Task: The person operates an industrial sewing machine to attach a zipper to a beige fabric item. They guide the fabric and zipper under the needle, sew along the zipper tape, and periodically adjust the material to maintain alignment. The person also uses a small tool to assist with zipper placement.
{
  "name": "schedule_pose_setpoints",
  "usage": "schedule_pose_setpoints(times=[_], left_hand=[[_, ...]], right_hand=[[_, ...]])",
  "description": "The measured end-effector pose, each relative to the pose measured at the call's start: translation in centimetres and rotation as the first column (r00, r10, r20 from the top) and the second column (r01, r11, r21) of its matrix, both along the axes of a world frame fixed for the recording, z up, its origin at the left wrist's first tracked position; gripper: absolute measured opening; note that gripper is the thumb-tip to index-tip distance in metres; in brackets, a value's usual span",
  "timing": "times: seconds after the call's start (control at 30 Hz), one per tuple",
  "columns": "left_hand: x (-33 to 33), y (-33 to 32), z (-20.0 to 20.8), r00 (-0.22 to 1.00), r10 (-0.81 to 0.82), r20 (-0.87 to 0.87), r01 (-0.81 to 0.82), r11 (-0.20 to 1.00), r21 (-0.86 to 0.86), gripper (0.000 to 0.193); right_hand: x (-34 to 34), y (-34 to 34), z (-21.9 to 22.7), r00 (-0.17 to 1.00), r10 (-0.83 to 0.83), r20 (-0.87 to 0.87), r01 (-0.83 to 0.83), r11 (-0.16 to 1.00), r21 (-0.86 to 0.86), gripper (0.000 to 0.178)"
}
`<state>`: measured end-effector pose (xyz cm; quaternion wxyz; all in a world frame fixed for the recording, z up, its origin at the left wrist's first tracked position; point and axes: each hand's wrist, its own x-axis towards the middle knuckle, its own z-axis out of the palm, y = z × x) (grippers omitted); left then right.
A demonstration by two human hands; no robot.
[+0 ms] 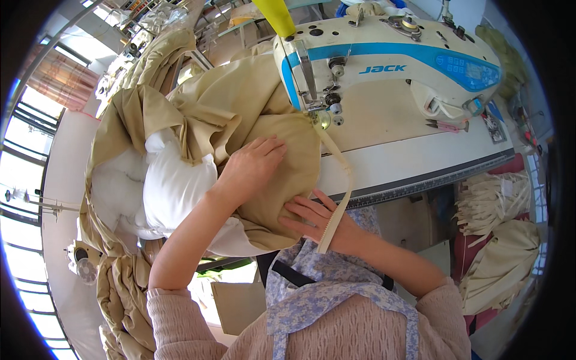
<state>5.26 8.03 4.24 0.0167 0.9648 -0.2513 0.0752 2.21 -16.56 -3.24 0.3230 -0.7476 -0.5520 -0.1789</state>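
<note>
Tan fabric (pixel 294 156) runs under the needle area of a white and blue sewing machine (pixel 336 51). White stuffing-filled lining (pixel 177 174) shows through its folds on the left. My left hand (pixel 255 167) rests on top of the fabric, its fingers extended and close together. Near the fabric's front edge, my right hand (pixel 330 225) lies with its fingers spread on the cloth. From the needle a narrow beige zipper tape (pixel 339 210) hangs down, passing over my right hand. Neither hand visibly grips anything.
Small pink-handled snips (pixel 447 126) lie on the white machine table (pixel 414 150), which has a ruler strip (pixel 432 179) along its front edge. Bundled beige strips (pixel 495 201) and folded tan cloth (pixel 504 264) are at right. More tan material (pixel 123 294) hangs at lower left.
</note>
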Motion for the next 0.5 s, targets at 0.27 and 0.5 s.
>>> schedule_pose_setpoints(times=[0.27,0.5], left_hand=[[-3.1,-3.6,-6.2,0.98,0.199,0.027,-0.198,0.931,0.308,0.068],[-3.3,-3.3,-3.0,0.976,0.215,-0.04,-0.202,0.956,0.212,0.07]], right_hand=[[1.3,-4.0,-2.6,0.904,0.139,-0.405,-0.094,0.987,0.13,0.031],[-1.6,-6.3,-2.8,0.344,0.206,-0.916,-0.022,0.977,0.212,0.032]])
